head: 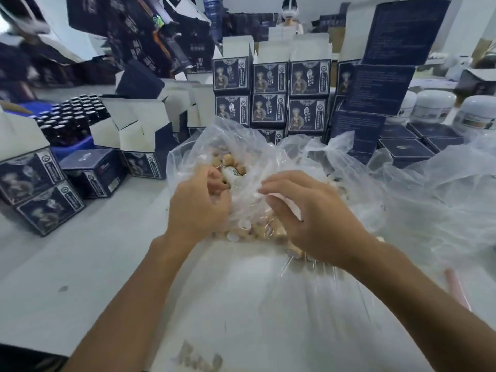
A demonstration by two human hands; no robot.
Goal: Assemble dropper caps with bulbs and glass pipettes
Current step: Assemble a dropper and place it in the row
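Clear plastic bag (241, 146), centre of table (80, 264), mouth open toward the viewer. It held a heap of tan caps (279, 232) with white bulbs, some spilling at the near edge. One white bulb (232, 174) stood out at the top of the heap, just beside the left hand.

Left hand (198, 202): fingers curled inside the bag mouth; whether they pinched a cap or only the film could not be told. Right hand (308, 216): fingers bent, pinching the bag film and pulling it aside, likely to keep the mouth open for picking.

Pipettes (316, 267): thin, clear, blurred, lying near the right wrist, close to hand for fitting.

Dark boxes (268, 79): stacked far centre, flaps open, contents not visible. Blue tray (72, 149), far left: rows of dark bottles (69, 116). White jars (434, 106), far right, lidded.
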